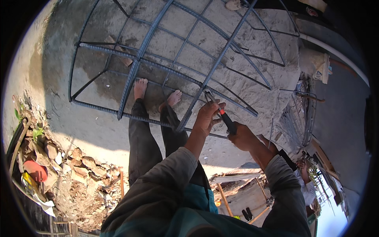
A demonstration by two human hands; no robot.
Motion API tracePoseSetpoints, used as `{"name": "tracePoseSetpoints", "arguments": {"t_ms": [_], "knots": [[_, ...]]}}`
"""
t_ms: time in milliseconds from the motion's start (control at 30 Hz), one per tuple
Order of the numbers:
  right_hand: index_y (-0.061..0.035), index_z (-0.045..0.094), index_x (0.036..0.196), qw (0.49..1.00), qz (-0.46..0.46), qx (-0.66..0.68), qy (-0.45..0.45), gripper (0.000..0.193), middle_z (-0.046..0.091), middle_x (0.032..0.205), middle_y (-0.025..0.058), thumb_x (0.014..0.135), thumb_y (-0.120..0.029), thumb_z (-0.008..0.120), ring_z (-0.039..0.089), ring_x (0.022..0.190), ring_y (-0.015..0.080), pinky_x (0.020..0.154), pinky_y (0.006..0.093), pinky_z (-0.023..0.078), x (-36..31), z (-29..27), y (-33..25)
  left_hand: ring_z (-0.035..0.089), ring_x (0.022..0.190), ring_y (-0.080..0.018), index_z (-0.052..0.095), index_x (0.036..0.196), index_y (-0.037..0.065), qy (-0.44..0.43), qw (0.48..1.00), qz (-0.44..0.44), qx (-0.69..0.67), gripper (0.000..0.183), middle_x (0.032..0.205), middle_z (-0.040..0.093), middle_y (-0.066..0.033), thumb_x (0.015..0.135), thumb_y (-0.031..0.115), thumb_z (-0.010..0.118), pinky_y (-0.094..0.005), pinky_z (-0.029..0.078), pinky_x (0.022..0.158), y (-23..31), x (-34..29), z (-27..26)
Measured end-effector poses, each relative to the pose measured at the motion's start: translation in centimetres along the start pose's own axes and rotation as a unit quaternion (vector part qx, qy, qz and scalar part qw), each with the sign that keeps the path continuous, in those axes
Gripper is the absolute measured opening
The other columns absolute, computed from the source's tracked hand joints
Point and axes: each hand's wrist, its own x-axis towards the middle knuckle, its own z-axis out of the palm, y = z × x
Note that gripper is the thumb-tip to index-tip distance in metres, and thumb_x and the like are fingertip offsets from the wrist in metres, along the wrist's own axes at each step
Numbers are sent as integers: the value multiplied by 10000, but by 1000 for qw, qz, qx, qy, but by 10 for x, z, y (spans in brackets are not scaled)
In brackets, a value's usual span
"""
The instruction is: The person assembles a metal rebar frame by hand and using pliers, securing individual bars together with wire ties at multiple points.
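In my right hand is a pair of pincers with black and red handles. Its metal jaws reach up to a crossing of steel bars in the rebar cage. Close by the jaws, my left hand has its fingers curled beside the upper part of the tool. Whether those fingers grip the pincers or a thin wire is hidden. The cage, of ribbed bars and bent square ties, spreads in front of me and over my legs.
My bare feet stand on the concrete floor inside the cage's outline. Broken bricks and rubble lie at the lower left. A pale pipe runs along the right. Another person is partly visible behind my right arm.
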Motion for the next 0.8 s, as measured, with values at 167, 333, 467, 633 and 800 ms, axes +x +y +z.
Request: {"name": "tracePoseSetpoints", "arguments": {"t_ms": [167,333,467,633,800], "knots": [[42,608,994,881,42,415,-222,241,655,806,135,834,-137,598,670,669,239,607,338,519,1,-26,-4,587,1119,-313,586,1186,26,-190,946,24,-261,506,1173,627,-173,840,378,699,-534,466,974,-7,13,30],[47,613,1034,844,78,471,-243,343,654,793,129,871,-254,631,671,657,260,587,349,528,-2,-29,-4,649,760,-257,606,861,59,-29,976,3,-217,150,765,606,-64,830,196,660,-469,538,767,-3,8,41],[62,563,1133,996,-37,-4,78,577,649,838,139,789,-358,756,679,780,272,656,353,528,-27,-38,-17,672,675,-243,603,842,29,155,977,42,-143,121,759,633,-84,842,150,605,-371,534,564,6,10,73],[95,404,1276,895,-3,-324,305,647,515,1153,245,732,-132,671,590,965,421,880,515,448,-11,-1,-2,668,624,-219,597,844,18,253,958,47,-126,111,733,633,-85,857,125,571,-328,482,498,2,29,94],[72,476,1168,925,-13,-286,251,495,569,1075,256,745,-116,650,618,924,433,826,485,494,4,-14,12,652,609,-212,579,864,-1,274,951,84,-116,94,716,620,-87,854,88,549,-306,456,501,-9,42,95]]}}
